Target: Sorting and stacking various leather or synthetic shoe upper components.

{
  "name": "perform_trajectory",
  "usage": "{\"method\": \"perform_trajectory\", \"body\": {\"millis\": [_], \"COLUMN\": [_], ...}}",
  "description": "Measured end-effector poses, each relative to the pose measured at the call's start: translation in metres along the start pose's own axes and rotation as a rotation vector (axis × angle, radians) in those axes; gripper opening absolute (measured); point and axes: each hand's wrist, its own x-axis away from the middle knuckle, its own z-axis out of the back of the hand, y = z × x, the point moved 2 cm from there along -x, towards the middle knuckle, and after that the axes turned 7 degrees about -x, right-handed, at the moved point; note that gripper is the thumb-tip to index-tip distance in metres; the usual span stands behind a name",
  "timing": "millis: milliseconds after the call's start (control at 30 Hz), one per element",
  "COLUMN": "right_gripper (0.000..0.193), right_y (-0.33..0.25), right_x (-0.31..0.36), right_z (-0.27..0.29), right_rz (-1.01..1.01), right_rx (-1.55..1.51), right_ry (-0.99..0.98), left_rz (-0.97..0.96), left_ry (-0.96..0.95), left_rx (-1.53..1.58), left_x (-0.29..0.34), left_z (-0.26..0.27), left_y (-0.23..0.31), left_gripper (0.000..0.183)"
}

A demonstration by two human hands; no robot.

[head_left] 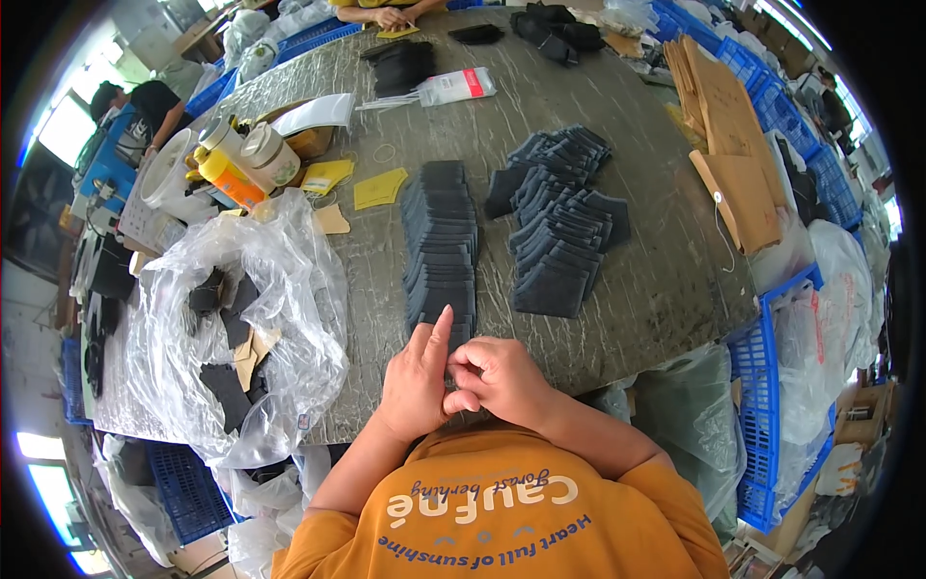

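Note:
My left hand (413, 388) is at the near edge of the table, one finger stretched forward and the others partly hidden. Against it, my right hand (503, 378) has its fingers curled in a pinch by the left fingers and thumb. Whatever the pinch may hold is too small or hidden to make out. Just beyond the hands, a long overlapping row of dark fabric pieces (441, 232) runs away from me, its near end partly behind my fingers. To its right, a second, uneven row of dark fabric pieces (559, 261) lies fanned out.
A clear plastic bag (318, 328) with dark scraps is at left, near bottles (227, 179) and a white bucket (164, 183). Yellow pieces (380, 188) lie beyond. Brown cardboard (738, 145) and a blue crate (757, 415) are at right. A co-worker's hands (391, 17) work at the far edge.

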Motion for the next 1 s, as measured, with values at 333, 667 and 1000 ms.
{"method": "perform_trajectory", "body": {"millis": [333, 667, 1000], "right_gripper": [0.009, 0.008, 0.004], "right_y": [0.005, 0.006, 0.029], "right_x": [-0.001, -0.002, 0.003], "right_z": [-0.002, -0.003, -0.017], "right_rz": [-0.020, -0.105, -0.201], "right_rx": [-0.051, -0.161, -0.822], "right_ry": [0.003, 0.008, -0.026], "left_rz": [-0.023, -0.011, 0.218], "left_ry": [-0.016, -0.035, 0.057], "left_rx": [-0.021, 0.038, 1.149], "left_x": [-0.001, 0.000, 0.005], "left_z": [-0.002, -0.003, -0.007], "left_y": [-0.002, -0.004, -0.004], "left_gripper": [0.116, 0.119, 0.069]}}
